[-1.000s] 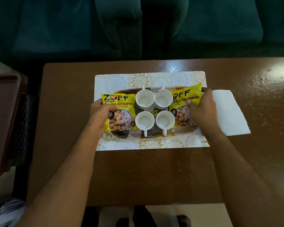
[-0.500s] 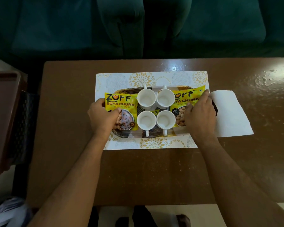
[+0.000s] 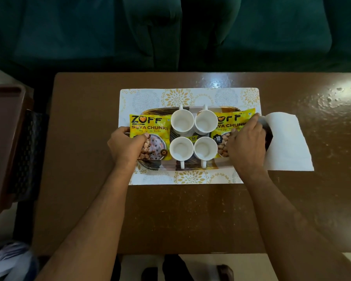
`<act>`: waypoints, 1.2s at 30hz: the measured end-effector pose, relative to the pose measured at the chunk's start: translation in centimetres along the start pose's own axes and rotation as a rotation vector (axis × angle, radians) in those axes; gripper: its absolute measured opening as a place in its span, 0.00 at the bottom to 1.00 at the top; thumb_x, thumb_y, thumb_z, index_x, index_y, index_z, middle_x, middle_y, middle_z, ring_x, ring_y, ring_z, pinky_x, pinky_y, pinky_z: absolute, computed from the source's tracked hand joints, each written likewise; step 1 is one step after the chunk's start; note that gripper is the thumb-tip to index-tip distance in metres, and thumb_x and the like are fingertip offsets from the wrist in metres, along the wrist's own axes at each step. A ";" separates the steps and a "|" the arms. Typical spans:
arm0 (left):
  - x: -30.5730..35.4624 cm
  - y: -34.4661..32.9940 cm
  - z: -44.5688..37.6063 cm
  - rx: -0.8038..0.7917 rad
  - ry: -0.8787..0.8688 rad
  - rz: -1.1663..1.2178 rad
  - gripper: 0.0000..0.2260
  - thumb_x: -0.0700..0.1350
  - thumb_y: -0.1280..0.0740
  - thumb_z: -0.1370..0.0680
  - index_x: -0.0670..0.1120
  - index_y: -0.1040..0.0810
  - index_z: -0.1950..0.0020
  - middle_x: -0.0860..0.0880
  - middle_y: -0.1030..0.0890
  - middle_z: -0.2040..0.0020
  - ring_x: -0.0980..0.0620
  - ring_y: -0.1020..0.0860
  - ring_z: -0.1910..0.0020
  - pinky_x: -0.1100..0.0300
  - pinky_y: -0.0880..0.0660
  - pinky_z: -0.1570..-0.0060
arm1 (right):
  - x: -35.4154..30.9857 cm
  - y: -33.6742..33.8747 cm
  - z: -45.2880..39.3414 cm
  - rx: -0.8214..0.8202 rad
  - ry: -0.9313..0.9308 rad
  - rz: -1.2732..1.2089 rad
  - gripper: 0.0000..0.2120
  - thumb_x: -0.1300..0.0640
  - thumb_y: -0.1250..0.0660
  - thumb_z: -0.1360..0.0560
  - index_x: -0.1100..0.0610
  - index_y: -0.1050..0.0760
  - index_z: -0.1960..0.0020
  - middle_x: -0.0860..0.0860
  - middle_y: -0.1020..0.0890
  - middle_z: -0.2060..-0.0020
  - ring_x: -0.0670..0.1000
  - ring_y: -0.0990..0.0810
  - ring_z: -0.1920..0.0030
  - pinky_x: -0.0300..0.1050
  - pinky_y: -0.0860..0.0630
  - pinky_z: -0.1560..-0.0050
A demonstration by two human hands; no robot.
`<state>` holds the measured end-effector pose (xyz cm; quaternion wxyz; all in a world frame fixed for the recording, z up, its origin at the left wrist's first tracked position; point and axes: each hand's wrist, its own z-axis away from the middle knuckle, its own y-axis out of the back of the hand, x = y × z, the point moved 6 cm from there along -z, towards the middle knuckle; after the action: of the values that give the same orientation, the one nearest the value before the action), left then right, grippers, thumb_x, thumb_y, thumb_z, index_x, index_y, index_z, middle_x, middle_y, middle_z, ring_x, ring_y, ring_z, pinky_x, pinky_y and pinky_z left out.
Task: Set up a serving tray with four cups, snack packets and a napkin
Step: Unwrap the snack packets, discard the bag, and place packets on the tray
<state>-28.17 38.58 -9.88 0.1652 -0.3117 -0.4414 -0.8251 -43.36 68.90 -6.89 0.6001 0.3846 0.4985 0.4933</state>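
Observation:
A patterned serving tray (image 3: 223, 168) lies on a white placemat with gold flowers (image 3: 176, 97). In its middle stand white cups in two rows of two, the far pair (image 3: 182, 121) and the near pair (image 3: 181, 149), all upright. A yellow soya chunks packet (image 3: 148, 126) lies at the tray's left end and another (image 3: 229, 120) at the right end. My left hand (image 3: 128, 145) grips the left end, thumb on the packet. My right hand (image 3: 245, 145) grips the right end over the other packet. A white napkin (image 3: 286, 142) lies on the table to the right, its left edge touching the tray's end.
The brown glossy table (image 3: 170, 209) carries the mat. A dark brown tray-like piece (image 3: 4, 138) stands off the table's left edge. A dark green sofa (image 3: 272, 37) runs along the far side. Feet show below the near edge.
Both hands have shifted the tray slightly to the right on the placemat. Its right end now meets the napkin's left edge, which has lifted a little.

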 end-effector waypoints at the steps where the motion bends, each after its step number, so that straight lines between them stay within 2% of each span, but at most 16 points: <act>1: -0.1 0.1 -0.1 0.004 0.010 0.008 0.13 0.48 0.19 0.31 0.47 0.13 0.49 0.51 0.14 0.63 0.52 0.15 0.66 0.56 0.17 0.61 | -0.1 -0.1 0.1 0.000 0.003 0.000 0.35 0.55 0.39 0.16 0.70 0.51 0.19 0.67 0.30 0.28 0.65 0.29 0.29 0.58 0.30 0.30; 3: -0.3 0.4 -0.3 0.012 0.025 0.019 0.13 0.47 0.19 0.31 0.47 0.13 0.48 0.51 0.14 0.61 0.50 0.14 0.63 0.54 0.16 0.57 | -0.3 -0.4 0.2 -0.004 0.005 -0.008 0.35 0.54 0.39 0.16 0.70 0.51 0.19 0.67 0.29 0.28 0.65 0.29 0.29 0.57 0.31 0.30; 7: -0.8 1.3 -0.7 0.028 0.027 0.031 0.11 0.46 0.19 0.31 0.48 0.13 0.51 0.55 0.16 0.66 0.59 0.18 0.70 0.59 0.18 0.62 | -0.9 -1.2 0.6 -0.019 0.012 -0.006 0.35 0.53 0.40 0.15 0.70 0.51 0.18 0.66 0.30 0.27 0.64 0.30 0.28 0.56 0.33 0.28; 10: -1.2 1.7 -1.2 0.016 0.029 0.043 0.08 0.45 0.20 0.31 0.46 0.14 0.54 0.48 0.14 0.65 0.52 0.17 0.72 0.53 0.16 0.63 | -1.4 -1.8 0.8 -0.023 0.008 -0.018 0.35 0.52 0.39 0.15 0.70 0.51 0.18 0.66 0.31 0.26 0.65 0.32 0.27 0.57 0.36 0.26; 12: -1.5 1.9 -1.4 0.023 0.026 0.046 0.07 0.44 0.21 0.31 0.46 0.14 0.54 0.45 0.13 0.62 0.46 0.15 0.67 0.48 0.14 0.64 | -1.6 -2.1 0.9 -0.024 0.003 -0.026 0.36 0.51 0.39 0.15 0.69 0.51 0.18 0.66 0.32 0.26 0.65 0.33 0.27 0.58 0.37 0.26; 14: -1.5 2.0 -1.4 0.025 0.014 0.037 0.08 0.45 0.22 0.30 0.46 0.14 0.53 0.45 0.13 0.60 0.41 0.13 0.61 0.45 0.14 0.60 | -1.6 -2.3 0.9 -0.021 -0.002 -0.031 0.36 0.51 0.39 0.15 0.69 0.51 0.18 0.67 0.32 0.26 0.65 0.33 0.27 0.58 0.38 0.25; 18: -1.5 1.9 -0.6 0.045 -0.048 0.003 0.07 0.47 0.23 0.26 0.47 0.18 0.52 0.48 0.14 0.54 0.44 0.15 0.51 0.50 0.18 0.51 | -1.4 -2.4 1.0 -0.005 0.015 -0.049 0.36 0.52 0.39 0.15 0.67 0.53 0.17 0.66 0.30 0.27 0.66 0.32 0.27 0.59 0.36 0.26; 20: -1.7 1.5 -0.2 0.042 -0.065 -0.005 0.08 0.47 0.25 0.25 0.46 0.18 0.49 0.44 0.16 0.47 0.42 0.17 0.46 0.48 0.20 0.47 | -1.3 -2.5 0.9 0.002 0.031 -0.035 0.35 0.51 0.40 0.15 0.64 0.51 0.17 0.65 0.29 0.28 0.66 0.31 0.28 0.63 0.32 0.30; 24: -2.0 1.0 0.5 0.065 -0.065 -0.023 0.13 0.46 0.26 0.23 0.42 0.19 0.42 0.41 0.22 0.40 0.42 0.23 0.41 0.55 0.30 0.47 | -1.1 -2.8 0.9 -0.027 0.030 0.017 0.32 0.48 0.43 0.15 0.59 0.51 0.17 0.62 0.30 0.27 0.66 0.32 0.27 0.70 0.31 0.33; 26: -1.9 0.8 0.7 0.062 -0.072 -0.034 0.14 0.46 0.27 0.22 0.41 0.20 0.39 0.41 0.24 0.38 0.41 0.24 0.39 0.56 0.32 0.45 | -1.1 -3.1 0.9 -0.037 0.034 0.013 0.32 0.47 0.44 0.14 0.59 0.51 0.17 0.62 0.31 0.27 0.66 0.32 0.27 0.71 0.32 0.33; 33: -1.8 0.8 0.6 0.014 -0.097 -0.048 0.17 0.47 0.29 0.22 0.44 0.22 0.34 0.43 0.25 0.35 0.41 0.24 0.36 0.52 0.29 0.40 | -0.7 -3.3 0.7 -0.037 0.054 -0.013 0.32 0.46 0.45 0.14 0.59 0.52 0.17 0.63 0.32 0.27 0.66 0.33 0.27 0.72 0.32 0.33; 36: -1.3 0.9 1.1 0.040 -0.139 -0.107 0.25 0.47 0.30 0.21 0.44 0.28 0.25 0.42 0.27 0.30 0.41 0.29 0.29 0.46 0.29 0.32 | -0.7 -3.2 0.8 -0.026 0.066 -0.019 0.33 0.46 0.44 0.14 0.58 0.52 0.17 0.63 0.34 0.25 0.67 0.34 0.26 0.71 0.32 0.32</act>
<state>-26.27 38.96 -9.76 0.0959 -0.3408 -0.4844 -0.8000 -41.94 67.56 -9.67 0.5928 0.3555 0.5154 0.5065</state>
